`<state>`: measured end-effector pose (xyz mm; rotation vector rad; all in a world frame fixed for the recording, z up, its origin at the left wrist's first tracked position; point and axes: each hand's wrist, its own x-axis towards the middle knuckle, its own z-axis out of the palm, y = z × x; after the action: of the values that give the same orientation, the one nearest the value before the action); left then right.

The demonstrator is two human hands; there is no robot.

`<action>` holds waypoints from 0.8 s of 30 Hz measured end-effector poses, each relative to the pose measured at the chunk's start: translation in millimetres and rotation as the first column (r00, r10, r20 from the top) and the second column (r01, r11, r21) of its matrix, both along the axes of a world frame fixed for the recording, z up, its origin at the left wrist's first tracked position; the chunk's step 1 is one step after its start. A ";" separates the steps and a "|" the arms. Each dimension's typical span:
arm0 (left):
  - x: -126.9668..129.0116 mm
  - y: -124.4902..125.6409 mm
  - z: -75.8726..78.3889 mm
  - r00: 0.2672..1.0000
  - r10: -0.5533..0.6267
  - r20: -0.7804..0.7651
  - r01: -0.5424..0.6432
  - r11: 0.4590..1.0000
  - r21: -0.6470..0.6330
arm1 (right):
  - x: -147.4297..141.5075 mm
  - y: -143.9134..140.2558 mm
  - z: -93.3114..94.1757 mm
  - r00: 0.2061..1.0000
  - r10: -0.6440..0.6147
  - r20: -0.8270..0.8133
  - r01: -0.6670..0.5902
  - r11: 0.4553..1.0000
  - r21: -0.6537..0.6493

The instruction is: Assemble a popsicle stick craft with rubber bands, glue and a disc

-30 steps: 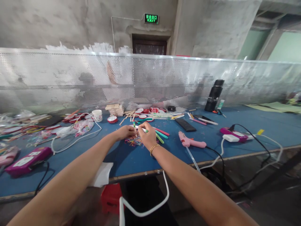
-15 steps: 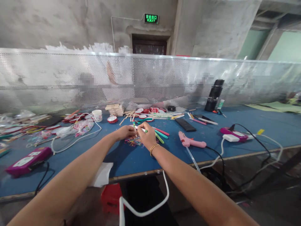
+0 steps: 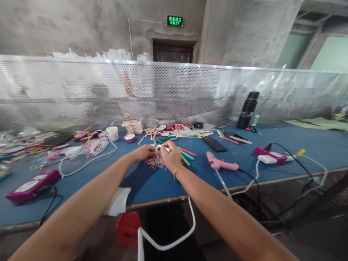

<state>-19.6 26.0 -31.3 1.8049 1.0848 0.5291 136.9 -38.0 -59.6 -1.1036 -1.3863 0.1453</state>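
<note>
Both hands meet at the middle of a cluttered blue worktop (image 3: 152, 185), over a small tangle of coloured rubber bands (image 3: 154, 165). The left hand (image 3: 146, 152) is curled, its fingertips pressed to the far end of the tangle; whether it pinches a band or only steadies the work cannot be told at this distance. The right hand (image 3: 170, 156) is closed in a pinch around a thin white stick with a green tip (image 3: 164, 149), which pokes out just beyond the knuckles; a gold bracelet (image 3: 178, 170) circles the wrist.

The stick looks light and stiff, best held near its middle as it is here, though it is slim enough to snap under a hard bend. The bands look soft, stretchy and nearly weightless, likely to spring away if gripped loosely, so a firm fingertip pinch on a single loop would suit them.

Just right of the hands lie loose red and green sticks (image 3: 187, 154), then a pink glue gun (image 3: 220, 164) with its cable trailing off the near edge. A black remote (image 3: 214, 144) rests farther back, a black flask (image 3: 247, 110) stands at the far right, and a white cup (image 3: 112, 133) sits far left. A magenta power strip (image 3: 32, 183) lies near left. A perforated metal screen (image 3: 67, 90) closes off the worktop's far side.
</note>
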 end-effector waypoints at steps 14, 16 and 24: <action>2.5 -4.2 2.4 1.000 -0.021 -0.005 0.021 1.000 0.007 | 0.3 -2.8 1.5 0.987 0.137 -0.086 -0.137 0.991 0.011; 2.4 -6.0 3.8 1.000 -0.030 -0.005 0.030 1.000 0.009 | -0.6 -4.3 2.7 0.982 0.148 -0.113 -0.149 0.989 0.005; 1.3 -1.3 2.4 0.999 -0.050 -0.013 0.051 0.998 0.046 | -1.3 -6.3 5.9 0.984 0.116 -0.135 -0.115 0.993 0.013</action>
<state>-18.3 24.7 -28.9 1.8729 1.0395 0.5175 135.6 -44.3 -53.7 -0.9911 -1.3283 0.2956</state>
